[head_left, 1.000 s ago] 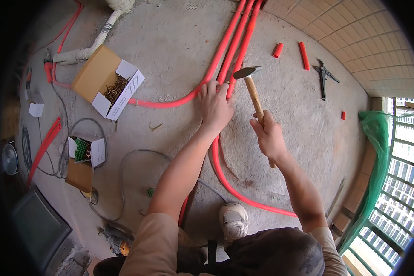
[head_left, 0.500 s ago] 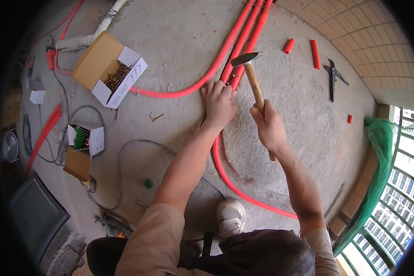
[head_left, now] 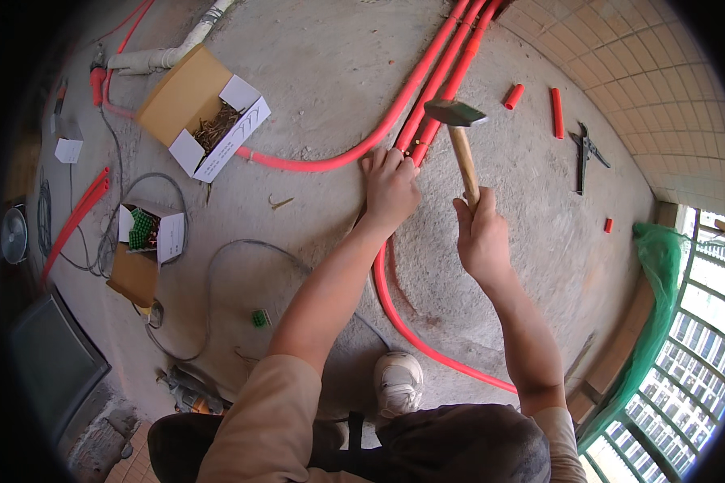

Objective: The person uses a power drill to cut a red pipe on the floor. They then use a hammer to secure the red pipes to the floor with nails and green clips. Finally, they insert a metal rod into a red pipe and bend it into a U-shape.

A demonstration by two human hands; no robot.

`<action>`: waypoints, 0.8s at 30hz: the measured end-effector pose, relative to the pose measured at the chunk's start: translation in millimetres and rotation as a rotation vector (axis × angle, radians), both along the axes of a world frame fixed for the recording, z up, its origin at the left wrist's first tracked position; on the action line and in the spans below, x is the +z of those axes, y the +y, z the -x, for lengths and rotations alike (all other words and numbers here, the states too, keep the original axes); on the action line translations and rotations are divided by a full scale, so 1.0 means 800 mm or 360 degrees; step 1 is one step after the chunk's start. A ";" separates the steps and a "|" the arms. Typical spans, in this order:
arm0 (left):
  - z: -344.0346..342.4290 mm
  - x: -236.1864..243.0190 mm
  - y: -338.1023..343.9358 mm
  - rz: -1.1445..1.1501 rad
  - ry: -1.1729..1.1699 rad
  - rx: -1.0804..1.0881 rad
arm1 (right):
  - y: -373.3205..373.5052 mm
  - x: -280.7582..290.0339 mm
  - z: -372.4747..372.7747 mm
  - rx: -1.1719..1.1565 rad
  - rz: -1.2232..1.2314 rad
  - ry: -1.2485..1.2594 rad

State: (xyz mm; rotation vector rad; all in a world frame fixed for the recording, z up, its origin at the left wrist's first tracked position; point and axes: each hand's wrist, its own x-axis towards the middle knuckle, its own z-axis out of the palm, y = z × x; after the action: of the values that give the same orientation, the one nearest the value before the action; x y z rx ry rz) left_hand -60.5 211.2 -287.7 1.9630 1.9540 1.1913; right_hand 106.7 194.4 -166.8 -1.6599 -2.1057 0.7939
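My right hand (head_left: 485, 240) is closed around the wooden handle of a hammer (head_left: 464, 157). Its dark metal head is up and to the right of my left hand, overlapping the rightmost red pipe in view. My left hand (head_left: 393, 191) is on the floor at the near part of the red pipes (head_left: 437, 71), its fingers curled over them. Just beyond those fingertips, small brass-coloured nail heads (head_left: 416, 143) show among the pipes. What lies under my left palm is hidden.
An open box of nails (head_left: 216, 130) and a smaller box with green pieces (head_left: 142, 229) stand at left, near a grey cable (head_left: 209, 298). Right of the pipes lie short red pipe pieces (head_left: 557, 113) and a pipe cutter (head_left: 586, 157). Green netting (head_left: 655, 274) hangs by the railing.
The hammer and my right hand have shifted slightly right and toward me. Nail heads by the pipes now show more clearly. My left hand stays on the pipes; the whole view has shifted a little.
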 end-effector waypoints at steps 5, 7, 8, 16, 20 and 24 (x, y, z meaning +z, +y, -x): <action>-0.004 0.002 0.001 -0.0053 0.0001 -0.0001 | 0.018 -0.032 -0.006 0.0110 0.0126 -0.0288; 0.002 0.000 0.002 -0.0053 -0.0007 0.0011 | 0.012 -0.011 0.006 0.0058 0.0075 -0.0160; 0.003 -0.001 0.002 -0.0046 -0.0008 0.0006 | 0.005 -0.007 0.009 0.0018 0.0036 -0.0073; -0.001 -0.002 0.002 -0.0046 0.0019 0.0037 | 0.014 0.004 0.008 0.0065 0.0187 -0.0390; -0.002 -0.002 -0.008 0.0003 0.0035 -0.0017 | 0.004 -0.022 0.002 0.0094 0.0226 -0.0534; -0.002 0.001 -0.043 0.0099 0.0162 -0.0076 | 0.008 -0.014 0.006 0.0091 0.0228 -0.0479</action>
State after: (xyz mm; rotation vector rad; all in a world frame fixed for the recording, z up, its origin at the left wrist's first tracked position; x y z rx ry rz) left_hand -59.2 176.6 -287.1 2.0643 1.9544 1.0256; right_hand 101.6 201.2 -178.1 -1.9044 -2.3549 0.7678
